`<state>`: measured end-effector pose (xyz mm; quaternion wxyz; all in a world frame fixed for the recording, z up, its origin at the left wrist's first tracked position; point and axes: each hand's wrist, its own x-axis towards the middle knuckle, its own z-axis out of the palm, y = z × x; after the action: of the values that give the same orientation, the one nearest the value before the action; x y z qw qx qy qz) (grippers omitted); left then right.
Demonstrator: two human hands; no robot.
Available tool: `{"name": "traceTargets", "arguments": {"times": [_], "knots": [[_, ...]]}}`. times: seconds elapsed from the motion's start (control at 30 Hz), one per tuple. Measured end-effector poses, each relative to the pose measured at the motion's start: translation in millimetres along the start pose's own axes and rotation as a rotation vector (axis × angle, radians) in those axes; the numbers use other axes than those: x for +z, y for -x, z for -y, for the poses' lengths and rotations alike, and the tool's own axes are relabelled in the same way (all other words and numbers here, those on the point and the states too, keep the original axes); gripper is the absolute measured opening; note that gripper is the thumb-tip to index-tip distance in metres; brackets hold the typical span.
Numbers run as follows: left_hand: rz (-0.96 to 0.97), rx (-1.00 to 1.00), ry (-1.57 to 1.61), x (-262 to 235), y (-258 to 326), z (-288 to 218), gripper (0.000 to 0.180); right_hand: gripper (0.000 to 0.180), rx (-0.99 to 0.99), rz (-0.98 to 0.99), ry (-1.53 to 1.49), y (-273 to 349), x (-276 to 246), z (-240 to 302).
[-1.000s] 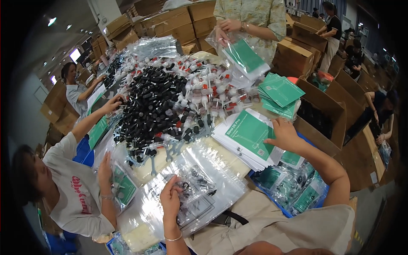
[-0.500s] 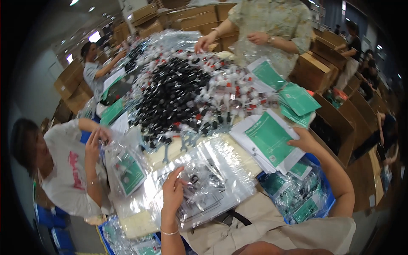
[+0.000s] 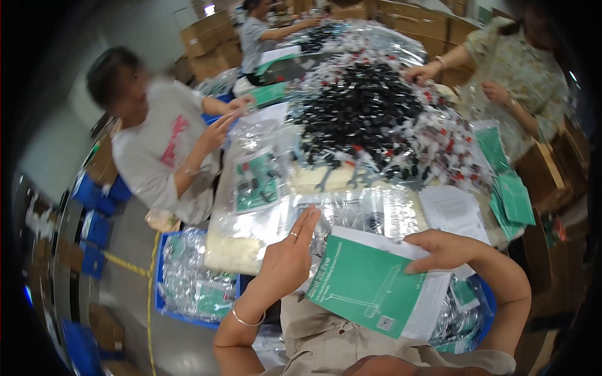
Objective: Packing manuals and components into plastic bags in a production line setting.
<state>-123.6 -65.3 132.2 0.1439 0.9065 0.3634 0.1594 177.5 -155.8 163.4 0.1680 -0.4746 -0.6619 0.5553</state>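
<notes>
At the far left a co-worker in a white shirt (image 3: pixel 160 153) leaned over the table (image 3: pixel 241 247), hands at a clear bag (image 3: pixel 257 178) holding a green card and small black parts; below them a blue bin (image 3: pixel 188 282) of filled bags sat on the floor.

The left hand (image 3: pixel 285 260) lay flat and open, fingers straight and pointing up the table, its edge against the left side of the green leaflet (image 3: pixel 367 285) — resting beside it, gripping nothing that I could see. The leaflet, white-backed with a line drawing on its green face, was held tilted just above the person's lap at the table's near edge. The right hand (image 3: pixel 442 249) pinched its upper right corner, thumb under and fingers curled over the top.

With only 1 corner pinched, the sheet could sag or slip, I judged, and slide into the clutter below. The slick plastic sheeting (image 3: pixel 370 210) ahead might also snag it.

Beyond lay a heap of black and red-capped parts (image 3: pixel 376 119), crowding the middle. To the right a stack of green leaflets (image 3: pixel 511 194) sat at the table edge — near a second co-worker in a patterned shirt (image 3: pixel 514 69) reaching into the heap.
</notes>
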Motion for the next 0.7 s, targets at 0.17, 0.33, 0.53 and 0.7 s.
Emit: {"name": "traceTargets", "arguments": {"times": [0.17, 0.33, 0.53, 0.7], "knots": [[-0.055, -0.171, -0.25, -58.3, 84.2, 1.9, 0.075, 0.03, -0.105, 0.062, -0.163, -93.3, 31.2, 25.7], [-0.072, -0.482, -0.483, -91.6, 161.9, -13.2, 0.074, 0.035, -0.369, 0.296, 0.18, -146.8, 82.4, 53.4], [0.052, -0.563, -0.424, -62.0, 193.3, -25.6, 0.079, 0.033, -0.317, 0.362, 0.061, -184.2, 115.6, 71.0], [0.079, -0.56, -0.323, -38.3, 185.6, -13.9, 0.081, 0.036, -0.429, 0.515, 0.333, -183.8, 114.5, 48.6]]}}
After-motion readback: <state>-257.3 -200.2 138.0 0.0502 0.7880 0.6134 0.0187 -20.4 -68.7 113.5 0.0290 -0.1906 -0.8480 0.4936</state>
